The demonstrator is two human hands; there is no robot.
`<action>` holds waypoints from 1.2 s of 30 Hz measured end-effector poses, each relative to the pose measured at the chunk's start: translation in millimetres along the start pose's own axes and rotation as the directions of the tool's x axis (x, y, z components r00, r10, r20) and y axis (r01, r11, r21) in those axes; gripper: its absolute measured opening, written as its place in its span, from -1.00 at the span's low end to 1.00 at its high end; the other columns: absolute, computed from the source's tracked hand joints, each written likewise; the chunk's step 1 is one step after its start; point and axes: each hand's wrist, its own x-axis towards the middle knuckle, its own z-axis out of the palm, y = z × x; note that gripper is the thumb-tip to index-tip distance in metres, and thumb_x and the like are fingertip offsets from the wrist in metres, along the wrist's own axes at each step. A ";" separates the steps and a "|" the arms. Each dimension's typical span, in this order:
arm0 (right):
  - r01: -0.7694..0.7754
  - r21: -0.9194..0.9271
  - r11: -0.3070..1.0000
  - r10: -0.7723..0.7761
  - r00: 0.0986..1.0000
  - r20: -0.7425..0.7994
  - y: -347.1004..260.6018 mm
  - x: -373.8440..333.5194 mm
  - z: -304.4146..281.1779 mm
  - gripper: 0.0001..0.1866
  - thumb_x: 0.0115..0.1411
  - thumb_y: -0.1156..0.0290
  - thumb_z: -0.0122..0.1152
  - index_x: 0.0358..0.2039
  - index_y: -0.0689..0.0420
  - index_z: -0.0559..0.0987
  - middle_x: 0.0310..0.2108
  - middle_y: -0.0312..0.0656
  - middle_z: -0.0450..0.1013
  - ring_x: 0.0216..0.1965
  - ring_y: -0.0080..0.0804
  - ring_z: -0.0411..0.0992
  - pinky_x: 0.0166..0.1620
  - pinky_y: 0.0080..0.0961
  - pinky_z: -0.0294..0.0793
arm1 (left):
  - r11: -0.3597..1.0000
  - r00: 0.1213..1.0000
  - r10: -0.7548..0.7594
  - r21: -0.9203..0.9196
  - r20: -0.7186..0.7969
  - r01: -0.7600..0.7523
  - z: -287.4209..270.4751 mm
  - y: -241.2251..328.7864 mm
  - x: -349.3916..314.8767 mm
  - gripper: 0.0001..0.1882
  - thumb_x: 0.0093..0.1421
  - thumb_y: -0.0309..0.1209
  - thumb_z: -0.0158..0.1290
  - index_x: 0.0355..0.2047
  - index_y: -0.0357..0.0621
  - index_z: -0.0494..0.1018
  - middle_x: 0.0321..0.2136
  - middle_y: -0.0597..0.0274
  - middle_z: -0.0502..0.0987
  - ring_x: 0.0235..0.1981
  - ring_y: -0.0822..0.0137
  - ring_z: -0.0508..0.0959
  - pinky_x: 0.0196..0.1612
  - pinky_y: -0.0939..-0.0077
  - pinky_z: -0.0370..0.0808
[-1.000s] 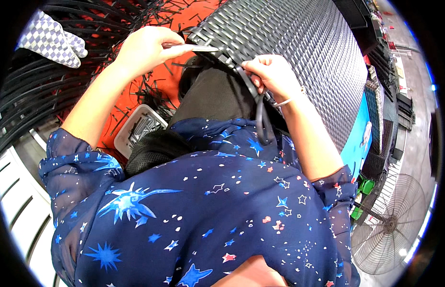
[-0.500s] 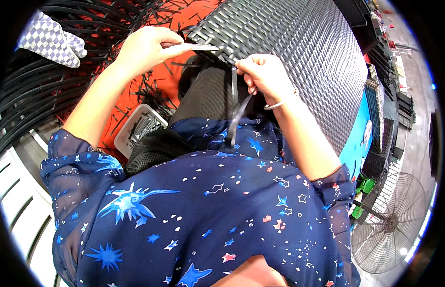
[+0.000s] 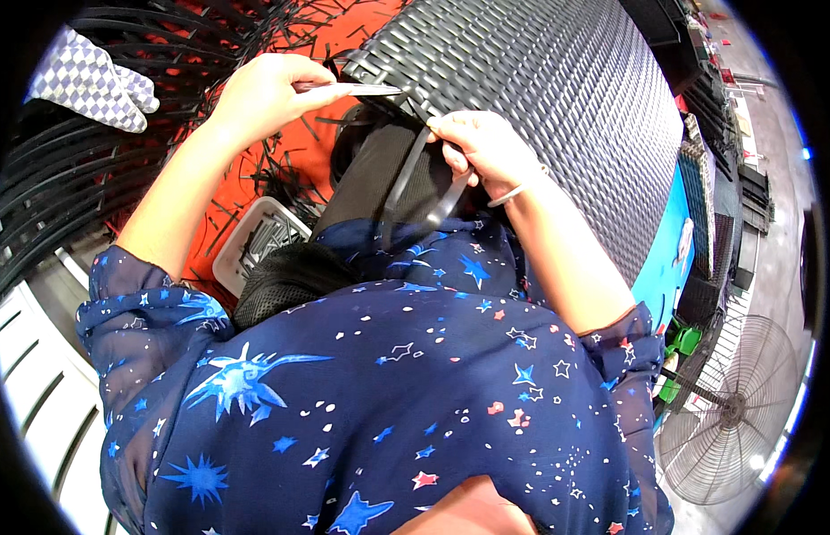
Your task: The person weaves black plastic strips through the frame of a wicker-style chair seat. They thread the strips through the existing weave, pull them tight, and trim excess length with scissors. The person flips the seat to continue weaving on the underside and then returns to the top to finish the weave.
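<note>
A large black woven panel (image 3: 540, 98), made of flat plastic wicker strips, lies in front of me. My left hand (image 3: 268, 94) is closed around a slim metal tool with a pointed tip (image 3: 375, 90); whether it is a blade or a scissor-like tool I cannot tell. Its tip reaches the panel's near left corner. Close to that corner, my right hand (image 3: 486, 147) pinches a flat black wicker strip (image 3: 406, 178) with thumb and forefinger. One length of the strip hangs down over my lap, and another shows below my fingers, blurred.
Cut black strip scraps litter the red surface (image 3: 343, 27) at the left. A pale plastic bin (image 3: 245, 236) with small metallic-looking pieces stands beside my lap. Black slatted frames (image 3: 67, 178) and a checkered glove-like cloth (image 3: 94, 85) are further left. A floor fan (image 3: 731, 410) stands at the right.
My right hand has moved slightly left with the strip, whose hanging length has swung left. The tool in my left hand has shifted slightly left.
</note>
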 end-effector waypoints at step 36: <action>0.301 -0.941 0.155 -0.600 0.785 0.152 -25.4 25.9 1.3 -0.65 0.20 0.06 0.15 -0.43 0.09 0.63 -0.54 -0.09 0.53 -0.40 -0.09 0.54 -0.29 -0.20 0.50 | 0.859 0.996 -0.092 -0.505 0.002 0.081 30.1 27.3 15.8 -0.78 0.14 -0.33 0.28 -0.34 -0.27 0.62 -0.52 0.45 0.54 -0.46 0.64 0.42 -0.35 0.70 0.35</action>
